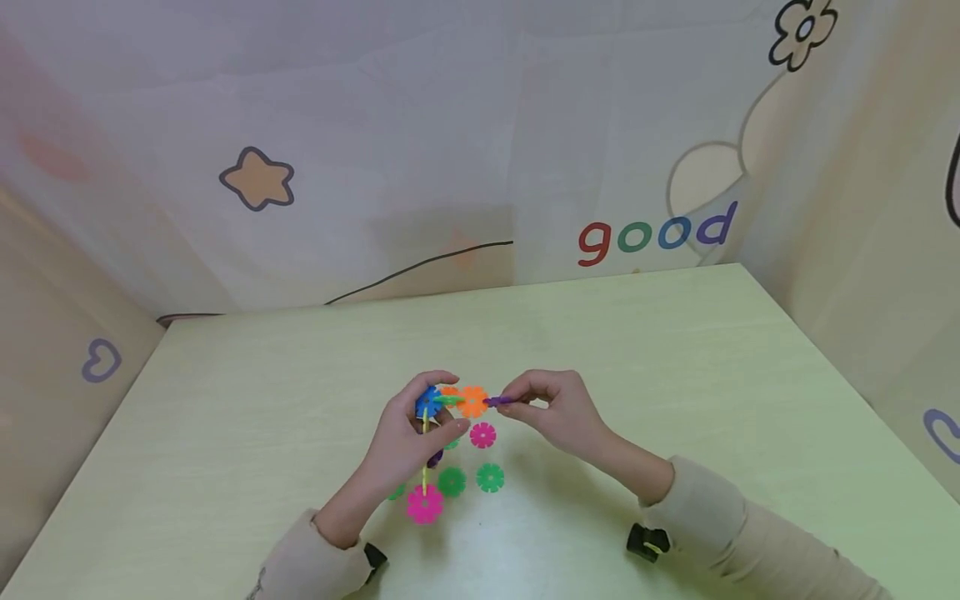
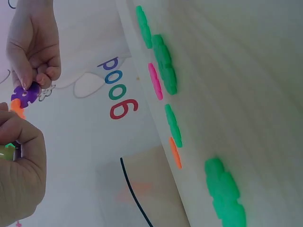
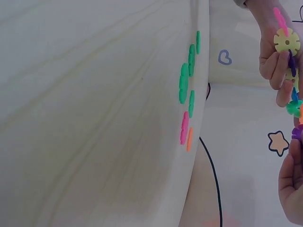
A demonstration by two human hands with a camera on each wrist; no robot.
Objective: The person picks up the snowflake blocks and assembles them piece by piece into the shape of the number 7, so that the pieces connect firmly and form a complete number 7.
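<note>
Both hands hold a chain of interlocking notched plastic discs up over the table. My left hand point(image 1: 397, 437) grips the chain near its bend, around a blue disc point(image 1: 427, 403) and the yellow discs point(image 3: 287, 42) below it. A pink disc point(image 1: 425, 505) hangs at the chain's lower end. From the blue disc a green disc point(image 1: 448, 401) and an orange disc point(image 1: 473, 402) run to the right. My right hand point(image 1: 564, 412) pinches a purple disc point(image 2: 27, 94) edge-on between thumb and fingertips, its rim right at the orange disc. Fingers hide part of the chain.
Loose on the pale table point(image 1: 637, 350) under the hands lie several green discs point(image 1: 491, 477), a pink disc point(image 1: 483, 435) and an orange disc point(image 2: 175, 152). A printed curtain point(image 1: 450, 125) stands behind the table and at its sides.
</note>
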